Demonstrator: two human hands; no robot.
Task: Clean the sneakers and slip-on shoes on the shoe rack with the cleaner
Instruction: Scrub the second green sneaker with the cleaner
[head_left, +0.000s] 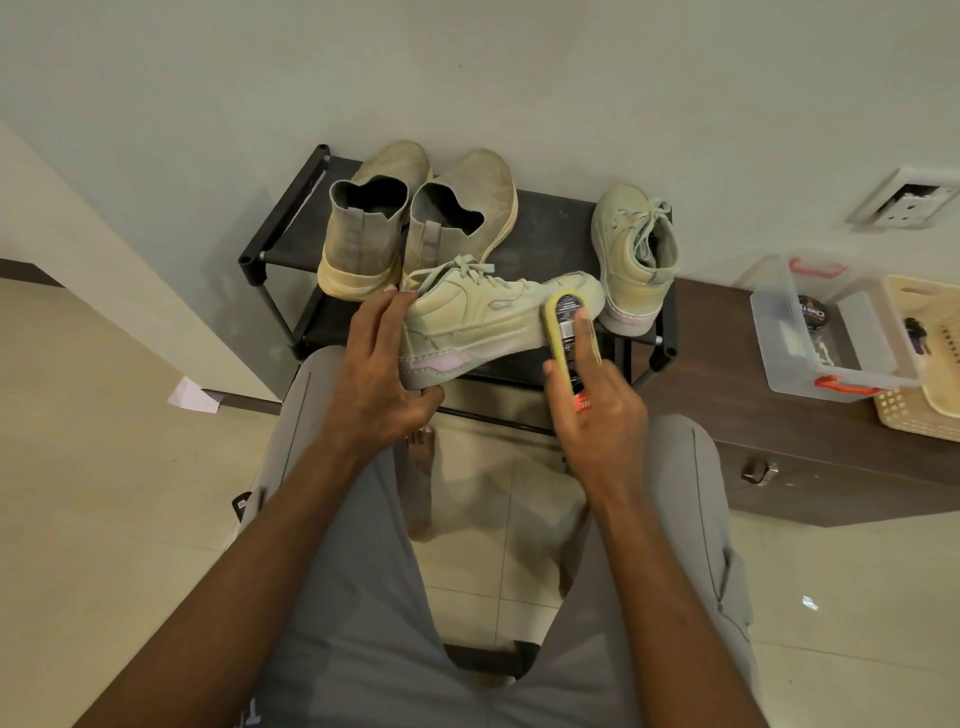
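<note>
Presently the left hand (376, 374) grips the heel of a pale green lace-up sneaker with pink sole accents (488, 322), holding it on its side over the front edge of the black metal shoe rack (283, 228), probably so its side panel faces the cleaner. The right hand (597, 405) is curled round a yellow sponge-edged shoe cleaner with a dark label (566, 327), forefinger laid along its back, pressing the sponge to the toe. Its mate, a matching pale green sneaker (631, 260), stands at the rack's right edge; two dusty beige slip-on shoes (415, 223) wait near the back left corner.
</note>
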